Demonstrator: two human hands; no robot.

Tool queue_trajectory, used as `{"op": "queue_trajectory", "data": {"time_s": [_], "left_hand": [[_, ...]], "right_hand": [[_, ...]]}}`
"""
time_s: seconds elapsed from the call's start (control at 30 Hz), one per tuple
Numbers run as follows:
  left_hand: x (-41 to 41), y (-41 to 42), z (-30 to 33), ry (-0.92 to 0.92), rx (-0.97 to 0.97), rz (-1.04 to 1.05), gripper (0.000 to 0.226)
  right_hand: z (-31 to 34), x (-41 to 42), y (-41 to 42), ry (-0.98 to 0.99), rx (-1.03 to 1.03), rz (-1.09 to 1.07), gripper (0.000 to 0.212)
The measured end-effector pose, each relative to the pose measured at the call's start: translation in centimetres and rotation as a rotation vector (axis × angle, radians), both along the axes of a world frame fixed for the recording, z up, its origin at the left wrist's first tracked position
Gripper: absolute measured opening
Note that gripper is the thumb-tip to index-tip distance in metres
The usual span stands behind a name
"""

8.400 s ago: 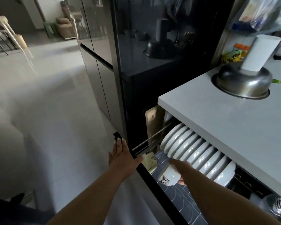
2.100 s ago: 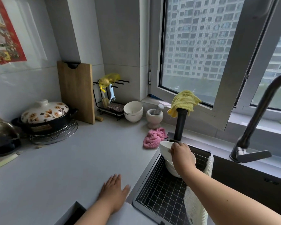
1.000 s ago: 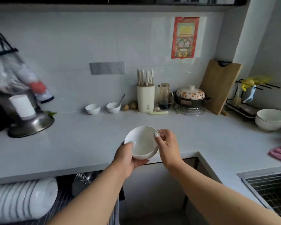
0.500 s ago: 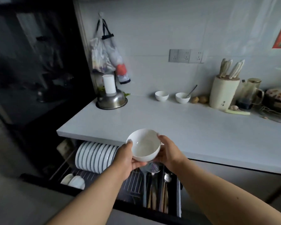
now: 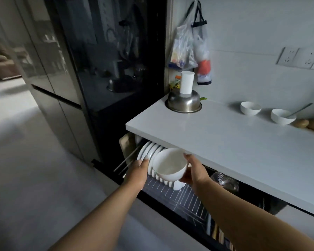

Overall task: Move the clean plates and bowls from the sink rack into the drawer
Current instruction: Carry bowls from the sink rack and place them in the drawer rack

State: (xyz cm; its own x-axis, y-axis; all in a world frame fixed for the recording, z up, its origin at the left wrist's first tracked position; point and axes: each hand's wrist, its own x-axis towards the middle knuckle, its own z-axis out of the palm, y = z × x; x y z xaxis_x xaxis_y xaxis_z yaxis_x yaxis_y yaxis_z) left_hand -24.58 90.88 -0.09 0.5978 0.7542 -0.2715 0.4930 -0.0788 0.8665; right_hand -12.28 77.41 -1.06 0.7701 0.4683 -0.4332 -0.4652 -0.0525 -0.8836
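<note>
You hold a white bowl [image 5: 169, 164] in both hands over the open drawer [image 5: 179, 198].

Your right hand [image 5: 194, 173] cups the bowl from its right side and beneath, thumb curled over the near rim, so that grip is clamped on the bowl. Your left hand [image 5: 138, 171] lies against the bowl's left side with fingers fairly straight, a loose, apart grip touching rather than clasping. The bowl sits mouth up, slightly tilted toward you, just under the edge of the white worktop [image 5: 225, 142] and in front of a row of white plates [image 5: 149, 153] standing on edge in the drawer's wire rack [image 5: 185, 198]. On the worktop stand an upturned steel bowl [image 5: 183, 103] and two small white bowls [image 5: 250, 108].
</note>
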Motion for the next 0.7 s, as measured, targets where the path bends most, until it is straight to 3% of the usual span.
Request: {"op": "queue_trajectory", "data": {"time_s": [0.2, 0.43, 0.7], "left_hand": [[-3.3, 5.0, -2.5, 0.048, 0.128, 0.076, 0.055], [-3.5, 10.6, -6.5, 0.430, 0.289, 0.009, 0.069], [-1.7, 13.0, -10.4, 0.552, 0.395, -0.011, 0.078]], "right_hand": [[-3.0, 0.5, 4.7, -0.040, -0.138, 0.067, 0.035], [-6.9, 3.2, 10.0, -0.079, -0.319, 0.153, 0.031], [-11.5, 5.9, 13.9, -0.092, -0.538, 0.282, 0.037]]}}
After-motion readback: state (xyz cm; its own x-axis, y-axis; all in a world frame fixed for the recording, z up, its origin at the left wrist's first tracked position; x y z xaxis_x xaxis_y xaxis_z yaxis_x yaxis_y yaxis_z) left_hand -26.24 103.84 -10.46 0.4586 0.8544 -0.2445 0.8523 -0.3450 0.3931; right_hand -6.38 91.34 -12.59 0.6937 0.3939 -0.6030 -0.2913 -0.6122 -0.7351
